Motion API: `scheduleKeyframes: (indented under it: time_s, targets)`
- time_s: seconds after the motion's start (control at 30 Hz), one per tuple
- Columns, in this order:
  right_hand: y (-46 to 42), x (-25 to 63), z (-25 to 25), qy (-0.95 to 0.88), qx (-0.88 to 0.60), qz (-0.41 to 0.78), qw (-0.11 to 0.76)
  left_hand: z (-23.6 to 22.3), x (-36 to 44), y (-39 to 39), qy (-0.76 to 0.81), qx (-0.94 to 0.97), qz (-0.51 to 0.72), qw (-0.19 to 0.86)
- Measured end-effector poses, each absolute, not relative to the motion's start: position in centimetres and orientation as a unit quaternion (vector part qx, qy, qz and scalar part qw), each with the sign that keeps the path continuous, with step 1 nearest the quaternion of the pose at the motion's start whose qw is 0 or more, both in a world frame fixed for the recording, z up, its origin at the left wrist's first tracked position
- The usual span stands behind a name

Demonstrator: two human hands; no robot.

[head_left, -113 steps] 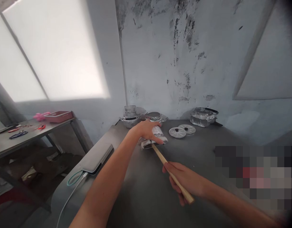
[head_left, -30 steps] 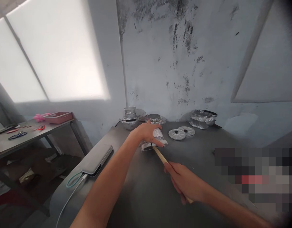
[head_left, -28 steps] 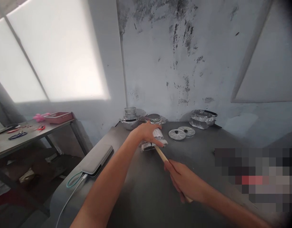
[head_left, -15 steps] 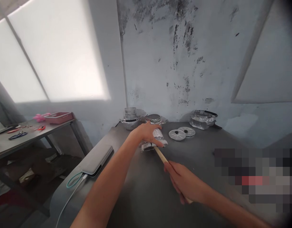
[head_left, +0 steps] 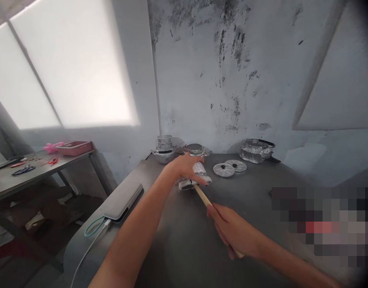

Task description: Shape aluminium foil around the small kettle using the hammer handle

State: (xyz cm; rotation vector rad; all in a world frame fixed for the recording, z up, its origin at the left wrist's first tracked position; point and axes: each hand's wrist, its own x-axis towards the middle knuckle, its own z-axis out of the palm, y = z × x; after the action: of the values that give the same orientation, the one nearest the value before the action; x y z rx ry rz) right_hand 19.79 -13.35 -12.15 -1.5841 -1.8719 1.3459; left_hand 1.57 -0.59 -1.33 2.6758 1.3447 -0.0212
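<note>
My left hand (head_left: 186, 167) spans a crinkled silvery object (head_left: 199, 169) on the table, its thumb and forefinger wide apart and resting on it; the other fingers are hidden behind. The object looks like foil or a wrapped metal piece, and its exact kind is unclear. My right hand (head_left: 227, 226) is closed round a pale wooden stick (head_left: 203, 196). The far end of the stick reaches the near edge of the silvery object, under my left thumb, where its tip is hidden. Two round metal lids (head_left: 224, 170) with black knobs lie to the right, partly overlapping.
Stacked metal pots (head_left: 165, 154) and a round pan (head_left: 195, 149) stand at the back by the wall. Another wrapped pot (head_left: 254, 153) sits back right. A grey power bank (head_left: 124, 202) with cables lies left. A side table (head_left: 36, 172) carries a pink basket (head_left: 74, 149) and scissors (head_left: 24, 171).
The view shifts very slightly. Both hands, the wooden stick and the silvery object stay in nearly the same place.
</note>
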Motion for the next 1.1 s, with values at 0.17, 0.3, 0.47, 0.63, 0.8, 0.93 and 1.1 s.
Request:
scheduleKeyframes:
  time_s: [0.17, 0.3, 0.47, 0.63, 0.8, 0.93, 1.1]
  targets:
    - [-13.30, 20.07, -12.02, -0.667, -0.563, 0.471, 0.128, -1.26, 1.53, -0.67, 0.440, 0.895, -0.007, 0.075]
    - [-13.31, 19.96, -12.01, -0.658, -0.568, 0.473, 0.145, -1.34, 1.63, -0.59, 0.446, 0.892, -0.011, 0.072]
    - [-13.51, 19.64, -11.65, -0.666, -0.559, 0.467, 0.161, -1.42, 1.60, -0.44, 0.442, 0.894, -0.010, 0.068]
    - [-13.63, 19.70, -11.37, -0.663, -0.569, 0.469, 0.126, -1.47, 1.51, -0.41, 0.439, 0.896, -0.006, 0.067]
    - [-13.49, 19.69, -11.81, -0.661, -0.556, 0.476, 0.168, -1.53, 1.66, -0.44, 0.446, 0.893, -0.007, 0.068]
    - [-13.26, 19.80, -12.04, -0.667, -0.553, 0.472, 0.163, -1.50, 1.66, -0.44, 0.442, 0.895, -0.005, 0.065]
    - [-13.14, 19.98, -12.01, -0.665, -0.559, 0.477, 0.132, -1.35, 1.66, -0.50, 0.447, 0.891, -0.016, 0.078]
